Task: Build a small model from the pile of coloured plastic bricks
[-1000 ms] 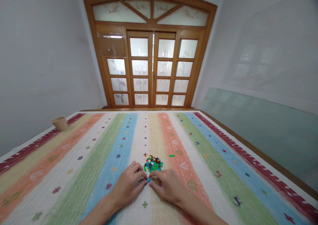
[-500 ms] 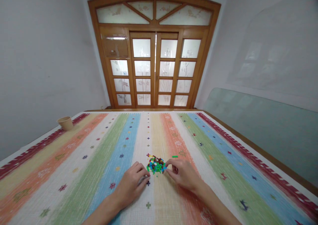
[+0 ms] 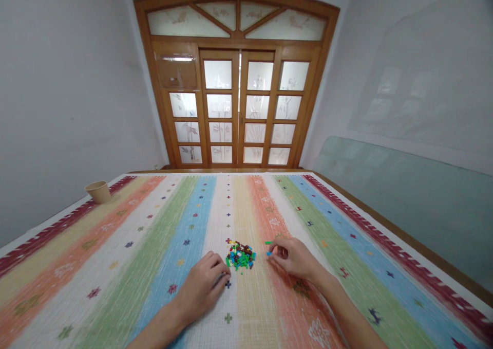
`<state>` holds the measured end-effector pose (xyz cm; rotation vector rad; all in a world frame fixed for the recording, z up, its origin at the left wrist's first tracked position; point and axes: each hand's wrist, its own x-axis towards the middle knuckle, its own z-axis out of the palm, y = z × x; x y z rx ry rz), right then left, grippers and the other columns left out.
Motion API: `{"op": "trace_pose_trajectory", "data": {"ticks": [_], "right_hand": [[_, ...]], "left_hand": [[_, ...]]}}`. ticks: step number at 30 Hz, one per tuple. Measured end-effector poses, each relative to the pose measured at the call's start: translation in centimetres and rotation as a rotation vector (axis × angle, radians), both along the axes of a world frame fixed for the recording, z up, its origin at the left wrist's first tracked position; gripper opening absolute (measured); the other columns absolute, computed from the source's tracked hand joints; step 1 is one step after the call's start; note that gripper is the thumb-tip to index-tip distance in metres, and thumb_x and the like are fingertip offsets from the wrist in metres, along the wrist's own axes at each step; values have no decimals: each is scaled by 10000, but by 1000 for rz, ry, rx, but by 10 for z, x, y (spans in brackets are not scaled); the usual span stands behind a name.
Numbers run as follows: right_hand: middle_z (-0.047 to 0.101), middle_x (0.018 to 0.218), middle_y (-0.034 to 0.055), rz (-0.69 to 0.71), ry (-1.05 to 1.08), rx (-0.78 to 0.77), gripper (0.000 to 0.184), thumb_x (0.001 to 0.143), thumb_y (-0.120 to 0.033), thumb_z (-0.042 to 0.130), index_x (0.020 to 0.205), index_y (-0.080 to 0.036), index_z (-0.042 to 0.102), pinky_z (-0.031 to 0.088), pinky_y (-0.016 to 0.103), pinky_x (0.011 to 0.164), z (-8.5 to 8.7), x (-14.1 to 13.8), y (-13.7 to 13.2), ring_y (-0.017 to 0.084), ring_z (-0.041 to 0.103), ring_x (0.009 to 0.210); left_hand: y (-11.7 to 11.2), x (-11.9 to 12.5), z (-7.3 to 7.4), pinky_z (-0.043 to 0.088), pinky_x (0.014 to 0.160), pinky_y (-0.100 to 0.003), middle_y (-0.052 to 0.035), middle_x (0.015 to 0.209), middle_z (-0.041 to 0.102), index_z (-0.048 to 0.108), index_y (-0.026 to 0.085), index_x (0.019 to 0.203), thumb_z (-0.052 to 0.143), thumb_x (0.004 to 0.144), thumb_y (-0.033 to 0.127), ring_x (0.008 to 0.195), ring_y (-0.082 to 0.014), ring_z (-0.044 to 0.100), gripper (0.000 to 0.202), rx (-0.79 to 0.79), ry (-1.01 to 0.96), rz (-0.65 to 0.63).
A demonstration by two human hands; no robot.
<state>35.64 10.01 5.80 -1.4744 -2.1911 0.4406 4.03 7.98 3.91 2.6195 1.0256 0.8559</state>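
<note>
A small heap of mixed toy bricks (image 3: pixel 241 256), mostly green with brown, blue, yellow and white ones, lies on the striped cloth between my hands. My right hand (image 3: pixel 290 256) is just right of the heap, with a small blue toy brick (image 3: pixel 268 253) pinched between thumb and forefinger. Partly behind those fingertips lies a long green brick (image 3: pixel 267 242) on the cloth. My left hand (image 3: pixel 209 277) rests on the cloth at the heap's left side, its fingers curled and close together. Whatever may be in those fingers is hidden.
A striped tablecloth (image 3: pixel 154 246) with small woven motifs covers the wide table. At the far left stands a tan paper cup (image 3: pixel 99 192). Wooden doors with glass panes (image 3: pixel 239 107) rise behind the table, and a pale green panel (image 3: pixel 404 189) leans along the right wall.
My right hand has moved right, away from the heap, carrying the blue toy brick close to the green one. My left hand has stayed beside the heap. The view has shifted slightly.
</note>
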Motion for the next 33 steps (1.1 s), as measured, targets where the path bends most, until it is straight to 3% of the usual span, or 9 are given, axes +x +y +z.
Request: {"op": "trace_pose_trajectory", "data": {"ticks": [14,33], "right_hand": [[772,807,34,-29,-94,-129,111,821,-242,700,907,-218,765,421,251,667,-2,2,2,181,684,737],[757,782,31,-53,-64,-114,100,845,-236,700,911,-214,771,398,256,668,-2,-2,0,177,661,719]], "left_hand": [[2,-1,-4,490,768,-322,-49,927,667,671,217,942,556,999,147,880,-221,618,146,10,3,-13],[0,-1,0,492,758,-315,-49,933,667,668,216,933,558,989,129,876,-216,619,151,14,13,-14]]}}
